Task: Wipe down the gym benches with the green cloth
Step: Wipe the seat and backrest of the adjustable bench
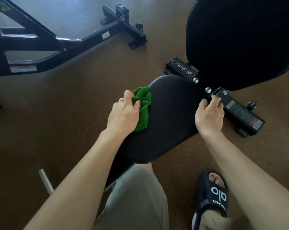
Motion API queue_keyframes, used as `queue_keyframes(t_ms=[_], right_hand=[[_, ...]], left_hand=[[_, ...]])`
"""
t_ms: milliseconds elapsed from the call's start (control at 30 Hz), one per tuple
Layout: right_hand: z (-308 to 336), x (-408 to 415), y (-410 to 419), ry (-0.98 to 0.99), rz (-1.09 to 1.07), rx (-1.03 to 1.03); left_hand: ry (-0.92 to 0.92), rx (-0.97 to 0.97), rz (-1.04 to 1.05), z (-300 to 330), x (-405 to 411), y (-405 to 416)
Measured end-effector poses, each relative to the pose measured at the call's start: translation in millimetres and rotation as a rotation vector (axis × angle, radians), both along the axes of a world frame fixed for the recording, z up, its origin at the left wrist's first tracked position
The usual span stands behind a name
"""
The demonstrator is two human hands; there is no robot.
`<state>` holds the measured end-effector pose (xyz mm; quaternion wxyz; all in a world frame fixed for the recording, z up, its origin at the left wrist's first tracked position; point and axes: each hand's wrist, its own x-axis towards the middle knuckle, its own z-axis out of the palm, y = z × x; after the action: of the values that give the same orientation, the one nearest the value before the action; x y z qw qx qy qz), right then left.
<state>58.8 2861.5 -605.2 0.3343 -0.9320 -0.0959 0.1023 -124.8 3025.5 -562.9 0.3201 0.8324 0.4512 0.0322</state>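
The left hand (123, 113) covers part of the green cloth (143, 107), so the cloth's left edge and the fingers tucked into it stay hidden. The right hand (209, 115) hides the right rim of the seat pad (170, 117); whether its fingers clasp the pad or the metal bracket (223, 95) cannot be told. The backrest (240, 44) is cut off by the top and right edges of the frame. The black frame (40, 42) at upper left runs out of the picture, and its warning label (23, 69) is too blurred to read. The sandal (211, 196) at lower right is partly behind the right forearm
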Motion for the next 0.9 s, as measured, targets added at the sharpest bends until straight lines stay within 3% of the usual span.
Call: queue_keyframes(t_ms=[133, 333, 467, 600, 767, 900], right_hand=[[2, -23, 4, -0.078, 0.145, -0.145], [-9, -34, 10, -0.196, 0.052, -0.126], [-13, -32, 11, -0.227, 0.034, -0.127], [-13, -32, 11, -0.239, 0.038, -0.114], [-12, -32, 9, -0.231, 0.046, -0.116], [-12, -32, 9, -0.224, 0.051, -0.106]], left_hand=[[-0.05, -0.155, 0.156, 6, -26, 0], [-0.118, -0.079, 0.196, 1, -68, -33], [0.035, -0.039, 0.102, -2, -28, 0], [0.061, -0.176, 0.072, -3, 8, 30], [0.044, -0.07, 0.072, -1, -16, 11], [-0.083, -0.007, 0.128, 1, -53, -15]])
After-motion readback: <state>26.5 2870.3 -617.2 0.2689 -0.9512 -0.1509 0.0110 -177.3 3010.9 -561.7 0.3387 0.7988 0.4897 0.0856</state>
